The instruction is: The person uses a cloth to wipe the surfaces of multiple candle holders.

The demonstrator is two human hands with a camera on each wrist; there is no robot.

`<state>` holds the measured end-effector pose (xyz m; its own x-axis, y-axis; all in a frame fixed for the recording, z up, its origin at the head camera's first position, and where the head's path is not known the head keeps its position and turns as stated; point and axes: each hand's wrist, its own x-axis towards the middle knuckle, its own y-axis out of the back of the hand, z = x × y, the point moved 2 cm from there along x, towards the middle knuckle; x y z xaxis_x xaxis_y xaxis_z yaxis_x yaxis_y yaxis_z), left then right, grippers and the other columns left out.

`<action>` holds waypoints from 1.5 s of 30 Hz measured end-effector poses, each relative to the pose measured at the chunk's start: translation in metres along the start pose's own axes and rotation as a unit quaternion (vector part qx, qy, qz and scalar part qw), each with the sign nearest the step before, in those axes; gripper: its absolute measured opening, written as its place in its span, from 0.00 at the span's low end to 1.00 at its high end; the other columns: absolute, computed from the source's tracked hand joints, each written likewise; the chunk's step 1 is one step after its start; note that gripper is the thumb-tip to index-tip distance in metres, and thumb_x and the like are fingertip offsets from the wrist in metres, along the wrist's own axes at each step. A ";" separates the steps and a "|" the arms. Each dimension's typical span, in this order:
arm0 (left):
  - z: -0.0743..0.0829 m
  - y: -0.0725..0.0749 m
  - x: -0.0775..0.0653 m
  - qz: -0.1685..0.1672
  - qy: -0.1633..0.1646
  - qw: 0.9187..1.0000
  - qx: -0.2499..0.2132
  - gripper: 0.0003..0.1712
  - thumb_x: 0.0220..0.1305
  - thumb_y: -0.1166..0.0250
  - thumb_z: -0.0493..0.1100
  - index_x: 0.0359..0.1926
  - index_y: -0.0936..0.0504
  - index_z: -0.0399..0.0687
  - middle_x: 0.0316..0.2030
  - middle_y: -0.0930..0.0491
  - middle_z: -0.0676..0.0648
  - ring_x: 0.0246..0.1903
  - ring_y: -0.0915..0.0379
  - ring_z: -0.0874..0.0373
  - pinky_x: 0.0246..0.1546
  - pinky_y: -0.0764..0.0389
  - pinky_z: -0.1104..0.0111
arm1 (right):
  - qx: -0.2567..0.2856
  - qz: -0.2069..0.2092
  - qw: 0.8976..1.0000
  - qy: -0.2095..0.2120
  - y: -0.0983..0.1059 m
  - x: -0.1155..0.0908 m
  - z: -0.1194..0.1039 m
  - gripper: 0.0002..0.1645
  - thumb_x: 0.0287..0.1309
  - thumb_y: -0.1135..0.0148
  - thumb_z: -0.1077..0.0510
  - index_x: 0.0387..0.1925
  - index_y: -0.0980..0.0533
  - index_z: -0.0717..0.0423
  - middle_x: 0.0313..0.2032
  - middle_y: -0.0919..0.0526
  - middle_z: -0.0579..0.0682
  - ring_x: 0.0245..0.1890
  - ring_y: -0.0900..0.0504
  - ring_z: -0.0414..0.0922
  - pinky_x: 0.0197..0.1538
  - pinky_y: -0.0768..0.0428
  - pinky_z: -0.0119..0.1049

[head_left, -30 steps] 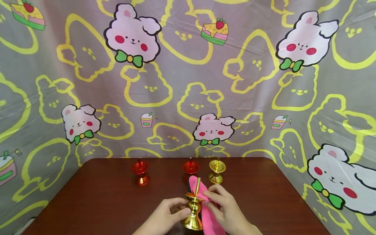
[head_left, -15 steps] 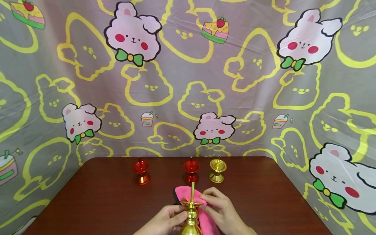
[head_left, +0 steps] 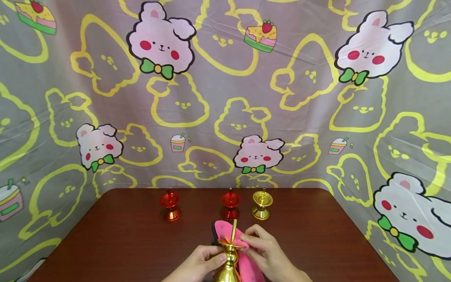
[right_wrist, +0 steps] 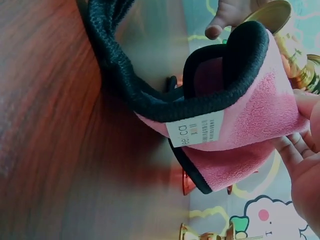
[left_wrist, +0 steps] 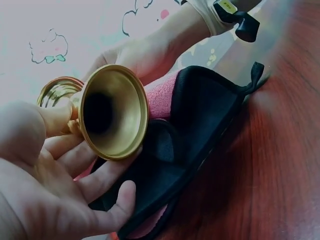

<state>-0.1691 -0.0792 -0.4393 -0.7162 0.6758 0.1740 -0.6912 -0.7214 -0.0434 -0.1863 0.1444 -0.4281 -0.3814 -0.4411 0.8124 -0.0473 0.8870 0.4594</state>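
My left hand (head_left: pixel 202 263) grips a shiny gold candle holder (head_left: pixel 230 266) by its narrow stem, its spike tilted slightly right in the head view. In the left wrist view the hollow underside of its base (left_wrist: pixel 122 112) faces the camera. The right hand (head_left: pixel 264 250) pinches a pink cloth (head_left: pixel 248 264) against the dish at the holder's upper part. That cloth has a dark backing (left_wrist: pixel 200 110), black edging and a white label (right_wrist: pixel 196 131), and it hangs in folds beside the holder.
At the back of the brown table (head_left: pixel 116 243) stand two red candle holders (head_left: pixel 170 205) (head_left: pixel 230 205) and another gold candle holder (head_left: pixel 262 205). A grey curtain (head_left: pixel 211 86) printed with cartoon rabbits surrounds the table's back and sides.
The gold candle holder has come lower and closer to the person, its base now partly past the frame's bottom edge. The cloth's upper end has shifted left and down, uncovering the middle red holder.
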 end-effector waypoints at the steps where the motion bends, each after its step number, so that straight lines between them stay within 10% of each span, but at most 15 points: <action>1: 0.001 -0.001 0.000 0.003 -0.005 1.000 0.006 0.22 0.77 0.48 0.38 0.57 0.28 0.17 0.41 0.18 0.45 0.36 0.21 0.64 0.37 0.20 0.73 | -0.005 -0.002 1.000 0.001 0.000 0.000 0.000 0.23 0.53 0.31 0.74 0.50 0.17 0.57 0.41 0.25 0.48 0.35 0.24 0.39 0.35 0.24 0.22; 10: 0.007 -0.004 0.005 0.037 -0.037 0.995 0.087 0.19 0.76 0.46 0.37 0.54 0.22 0.21 0.40 0.15 0.36 0.36 0.21 0.65 0.39 0.19 0.72 | -0.065 -0.015 0.998 -0.007 0.005 0.002 -0.003 0.22 0.55 0.31 0.70 0.51 0.17 0.53 0.40 0.25 0.45 0.35 0.25 0.37 0.36 0.27 0.20; 24: 0.004 -0.006 0.010 0.121 -0.023 0.968 0.218 0.11 0.73 0.39 0.43 0.42 0.15 0.41 0.28 0.18 0.55 0.28 0.25 0.69 0.32 0.23 0.73 | -0.119 -0.041 0.991 -0.044 0.005 -0.002 -0.001 0.22 0.54 0.28 0.70 0.47 0.16 0.46 0.40 0.27 0.41 0.34 0.26 0.33 0.36 0.28 0.18; 34: 0.008 -0.006 0.012 0.195 -0.009 0.904 0.381 0.12 0.69 0.35 0.54 0.37 0.13 0.53 0.25 0.20 0.63 0.27 0.29 0.70 0.28 0.29 0.69 | -0.174 -0.035 0.984 -0.025 0.004 0.004 -0.004 0.19 0.50 0.25 0.68 0.41 0.17 0.46 0.37 0.28 0.39 0.30 0.28 0.31 0.34 0.32 0.17; 41: 0.009 -0.009 0.014 0.221 -0.002 0.877 0.426 0.14 0.65 0.33 0.57 0.38 0.12 0.54 0.27 0.16 0.64 0.30 0.22 0.69 0.27 0.26 0.66 | -0.193 -0.048 0.979 -0.049 0.003 0.008 -0.007 0.18 0.50 0.25 0.68 0.41 0.16 0.46 0.37 0.29 0.38 0.29 0.30 0.30 0.33 0.32 0.16; 45: 0.009 -0.012 0.015 0.234 -0.038 0.832 0.502 0.14 0.64 0.32 0.57 0.25 0.20 0.60 0.16 0.27 0.69 0.20 0.29 0.69 0.21 0.32 0.68 | -0.218 -0.047 0.974 -0.042 0.001 0.011 -0.009 0.18 0.49 0.24 0.68 0.41 0.15 0.46 0.35 0.29 0.38 0.28 0.31 0.30 0.32 0.33 0.17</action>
<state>-0.1707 -0.0615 -0.4271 -0.8499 0.3011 0.4324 0.1180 -0.6911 0.7131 -0.1823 0.1393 -0.4151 -0.4687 -0.4888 0.7358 0.3040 0.6928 0.6539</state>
